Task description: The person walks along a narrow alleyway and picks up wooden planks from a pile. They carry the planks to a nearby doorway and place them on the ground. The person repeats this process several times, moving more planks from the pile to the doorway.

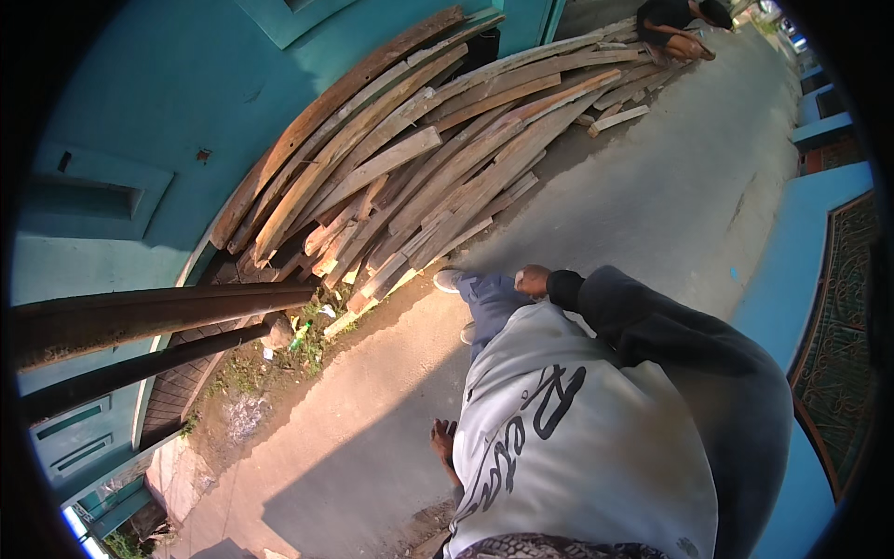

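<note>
My right hand [533,280], below a dark sleeve, is held in front of my blue trousers [492,296] with its fingers curled closed. Nothing sticks out of it. My left hand [444,438] hangs beside my white shirt [596,438], its fingers loosely bent and apart, touching nothing. Ahead of me lies a long pile of wooden beams and planks [447,158], stacked lengthwise along a wall. Its nearest ends are close to my shoe [448,280]. Neither hand reaches the wood.
The turquoise wall [140,112] borders the pile. Two brown poles [158,321] slant in at the left. Grass and litter [298,340] lie near the plank ends. Another person [672,28] crouches at the pile's far end. A blue wall with a metal gate [843,326] flanks the paved lane [652,205].
</note>
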A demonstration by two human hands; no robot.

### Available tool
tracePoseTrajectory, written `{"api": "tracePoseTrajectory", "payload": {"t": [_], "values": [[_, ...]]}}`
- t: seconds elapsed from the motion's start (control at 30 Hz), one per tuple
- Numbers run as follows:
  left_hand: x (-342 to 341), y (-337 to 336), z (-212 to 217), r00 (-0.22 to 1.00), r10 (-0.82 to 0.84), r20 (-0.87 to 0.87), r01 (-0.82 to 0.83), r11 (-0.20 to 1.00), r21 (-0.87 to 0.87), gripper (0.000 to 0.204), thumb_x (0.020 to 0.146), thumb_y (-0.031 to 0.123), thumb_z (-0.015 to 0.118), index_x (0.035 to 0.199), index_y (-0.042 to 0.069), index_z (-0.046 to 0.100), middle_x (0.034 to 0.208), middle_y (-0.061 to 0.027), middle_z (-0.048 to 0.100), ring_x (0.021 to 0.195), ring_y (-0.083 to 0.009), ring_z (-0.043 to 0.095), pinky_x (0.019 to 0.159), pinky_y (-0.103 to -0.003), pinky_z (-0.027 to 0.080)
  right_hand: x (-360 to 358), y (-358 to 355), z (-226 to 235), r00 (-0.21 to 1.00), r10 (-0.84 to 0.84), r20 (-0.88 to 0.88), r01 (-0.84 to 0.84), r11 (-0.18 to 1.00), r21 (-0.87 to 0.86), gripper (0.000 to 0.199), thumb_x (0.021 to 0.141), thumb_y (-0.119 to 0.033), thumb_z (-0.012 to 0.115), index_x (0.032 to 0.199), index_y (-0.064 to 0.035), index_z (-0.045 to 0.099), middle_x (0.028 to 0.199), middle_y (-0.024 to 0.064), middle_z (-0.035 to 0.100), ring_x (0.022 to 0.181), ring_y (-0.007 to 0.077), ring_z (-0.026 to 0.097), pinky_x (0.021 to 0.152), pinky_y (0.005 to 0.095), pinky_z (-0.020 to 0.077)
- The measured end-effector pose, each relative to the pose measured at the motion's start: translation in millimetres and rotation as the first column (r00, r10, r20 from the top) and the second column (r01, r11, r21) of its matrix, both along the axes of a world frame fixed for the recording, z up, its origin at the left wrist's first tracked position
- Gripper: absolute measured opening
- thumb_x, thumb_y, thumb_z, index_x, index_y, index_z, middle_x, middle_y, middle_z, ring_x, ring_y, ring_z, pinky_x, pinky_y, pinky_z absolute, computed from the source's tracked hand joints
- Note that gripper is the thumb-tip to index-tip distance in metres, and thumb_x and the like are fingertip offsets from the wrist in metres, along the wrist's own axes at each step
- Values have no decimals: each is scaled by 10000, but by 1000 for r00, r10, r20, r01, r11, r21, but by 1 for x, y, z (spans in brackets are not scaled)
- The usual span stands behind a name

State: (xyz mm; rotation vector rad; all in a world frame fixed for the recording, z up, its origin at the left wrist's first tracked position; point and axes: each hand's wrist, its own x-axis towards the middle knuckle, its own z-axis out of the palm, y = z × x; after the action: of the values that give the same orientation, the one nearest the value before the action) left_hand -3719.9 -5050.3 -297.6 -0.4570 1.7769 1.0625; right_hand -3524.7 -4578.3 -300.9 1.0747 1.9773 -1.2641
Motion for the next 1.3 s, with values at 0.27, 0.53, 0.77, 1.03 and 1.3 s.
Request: {"api": "tracePoseTrajectory", "payload": {"t": [0.27, 0.53, 0.77, 1.03, 1.3], "values": [[1, 45, 12, 995, 69, -76, -59, 990, 130, 728, 937, 441, 569, 1360, -108, 349, 1339, -289, 461, 1177, -425, 542, 924, -473, 527, 79, 12, -23, 1000, 21, -22, -14, 958, 287, 322, 820, -329, 579, 963, -87, 736, 956, 170, 706, 918, 361, 659, 850, 436, 504], [17, 92, -1, 990, -127, -57, 128, 992, 20, 614, 929, 360, 621, 1339, -41, 403, 1334, -248, 481, 1155, -394, 549, 896, -483, 543, 124, 42, -26, 999, 20, -40, -7, 954, 300, 329, 843, -365, 590, 977, -99, 729, 991, 186, 693, 952, 374, 645, 865, 468, 491], [66, 183, 0, 954, -297, 39, 300, 945, -130, 556, 959, 332, 558, 1354, -31, 415, 1352, -244, 463, 1166, -386, 549, 884, -491, 549, 213, 88, -35, 955, -124, -269, 199, 940, 276, 300, 866, -350, 580, 955, -100, 721, 974, 164, 696, 940, 369, 645, 854, 446, 497], [133, 348, 7, 945, -322, -49, 323, 906, 273, 450, 942, 308, 592, 1269, 11, 506, 1256, -169, 540, 1046, -318, 601, 847, -422, 547, 401, 156, -60, 973, 47, 227, -149, 876, 458, 189, 864, -179, 567, 911, -99, 731, 1013, 107, 703, 1027, 282, 653, 881, 408, 526], [164, 432, 28, 871, -472, -132, 487, 804, 340, 318, 906, 175, 620, 1192, 51, 559, 1100, -120, 590, 958, -285, 640, 752, -385, 574, 474, 166, -68, 696, -702, 150, 672, 711, 207, 209, 834, -128, 602, 1014, -108, 706, 1119, 92, 663, 1117, 279, 605, 926, 389, 513]]}}
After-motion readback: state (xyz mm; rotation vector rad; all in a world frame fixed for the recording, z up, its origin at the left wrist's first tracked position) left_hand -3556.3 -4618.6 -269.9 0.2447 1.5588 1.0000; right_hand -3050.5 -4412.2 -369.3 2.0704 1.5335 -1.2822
